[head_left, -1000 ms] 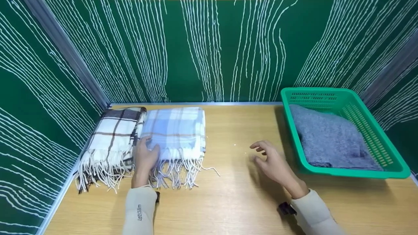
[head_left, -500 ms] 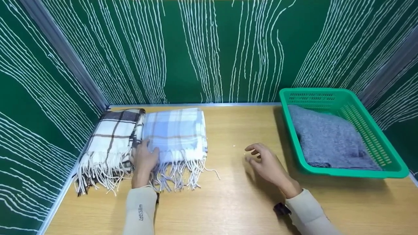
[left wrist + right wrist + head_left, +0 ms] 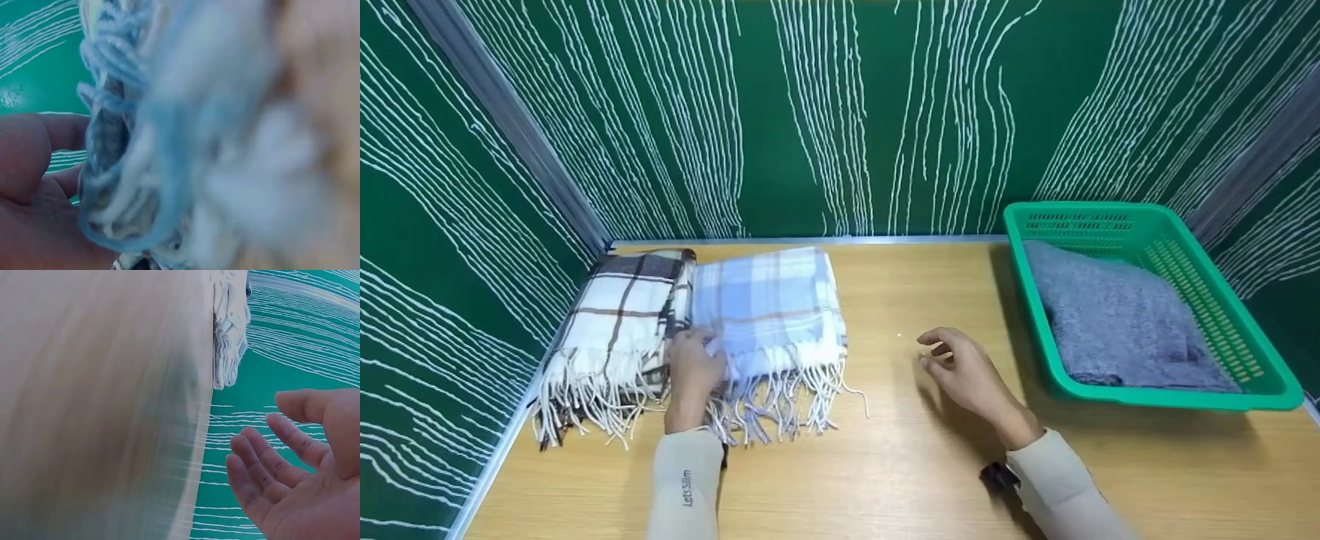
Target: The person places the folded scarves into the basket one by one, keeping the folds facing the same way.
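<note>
A light blue and white plaid scarf [image 3: 765, 300] with a fringed near end lies folded on the table. My left hand [image 3: 695, 371] is at its left edge, the thumb and fingers pinching the cloth there. In the left wrist view, blue and white fringe [image 3: 163, 169] hides the fingertips of that hand [image 3: 39, 185]. Directly left lies a folded white, brown and black plaid scarf [image 3: 619, 307]. My right hand [image 3: 967, 375] hovers over the table between the blue scarf and the basket. Its fingers are loosely bent and hold nothing in the right wrist view.
At the right stands a green plastic basket [image 3: 1166, 397] with a folded grey cloth [image 3: 1117, 322] inside. Green panels [image 3: 780, 112] with wavy white lines enclose the wooden table [image 3: 870, 480] at the back and sides.
The blue scarf has turned slightly, its fringed end swinging right. My left hand has drawn a little nearer the front. The right hand has drifted left, away from the basket.
</note>
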